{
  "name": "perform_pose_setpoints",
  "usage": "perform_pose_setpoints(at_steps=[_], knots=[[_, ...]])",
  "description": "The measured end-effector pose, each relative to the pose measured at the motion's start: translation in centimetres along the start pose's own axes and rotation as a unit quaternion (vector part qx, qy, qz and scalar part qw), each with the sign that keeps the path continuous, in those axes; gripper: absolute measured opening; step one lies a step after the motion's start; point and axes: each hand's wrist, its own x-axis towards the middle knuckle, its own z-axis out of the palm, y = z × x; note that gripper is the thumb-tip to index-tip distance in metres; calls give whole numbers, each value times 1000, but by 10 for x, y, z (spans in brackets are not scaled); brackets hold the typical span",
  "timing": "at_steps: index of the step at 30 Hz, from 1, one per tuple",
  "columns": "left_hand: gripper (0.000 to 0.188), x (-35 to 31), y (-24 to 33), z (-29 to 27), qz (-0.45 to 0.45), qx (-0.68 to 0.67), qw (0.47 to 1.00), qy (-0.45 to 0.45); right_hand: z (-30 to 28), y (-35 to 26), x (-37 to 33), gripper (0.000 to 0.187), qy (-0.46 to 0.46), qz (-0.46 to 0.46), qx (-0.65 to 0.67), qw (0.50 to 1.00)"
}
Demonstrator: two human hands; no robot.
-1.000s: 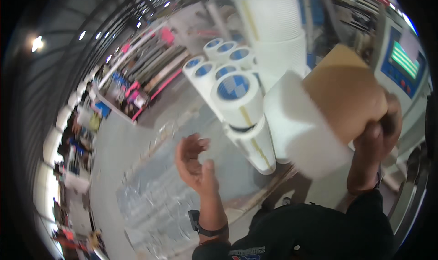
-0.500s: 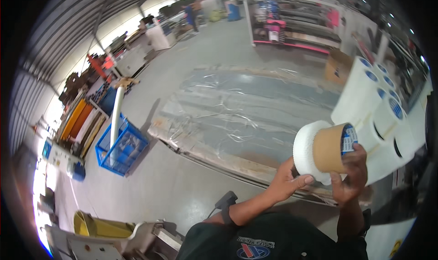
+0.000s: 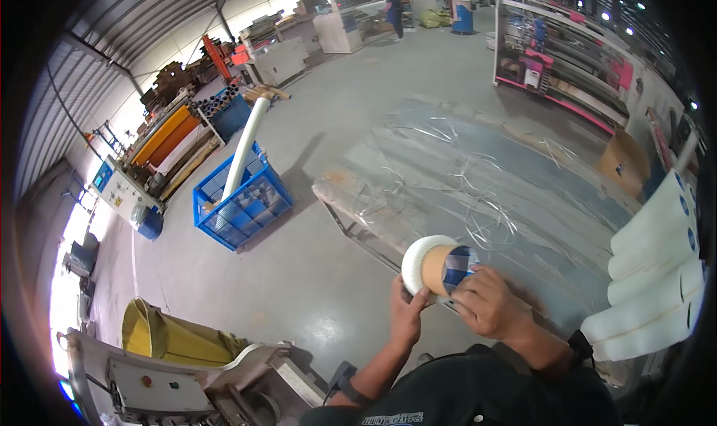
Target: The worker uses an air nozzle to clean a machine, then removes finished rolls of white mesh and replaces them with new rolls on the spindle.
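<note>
A short white roll (image 3: 415,261) with a brown cardboard core (image 3: 435,267) sticking out of its right side is held up in front of me. My left hand (image 3: 407,312) grips the white part from below, its thumb near the core. My right hand (image 3: 489,303) is closed at the core's right end, thumb and fingers at the rim. A blue-and-white label (image 3: 458,269) shows inside the open core. The fingertips of my right hand partly cover that end, and I cannot tell whether they pinch the label or only the rim.
A low platform (image 3: 418,194) covered in clear film with loose strips lies ahead. White rolls (image 3: 650,306) are stacked at the right. On the left stand a blue crate (image 3: 243,209) with a long white tube (image 3: 245,149), a yellow bin (image 3: 175,332) and a machine (image 3: 160,387).
The view has turned left, so the surroundings sit further right. The roll has come left in the picture with both hands. My right hand's fingers have shifted at the core's rim.
</note>
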Motion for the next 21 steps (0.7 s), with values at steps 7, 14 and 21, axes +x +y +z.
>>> perform_pose_setpoints(at_steps=[7, 14, 21], knots=[[53, 50, 18, -89, 31, -31, 990, 134, 89, 36, 85, 25, -63, -49, 113, 990], [51, 105, 52, -176, 55, -41, 962, 263, 202, 74, 189, 33, -113, -110, 230, 960], [46, 123, 72, -290, 32, -19, 905, 424, 321, 52, 313, 34, -143, -211, 322, 912]])
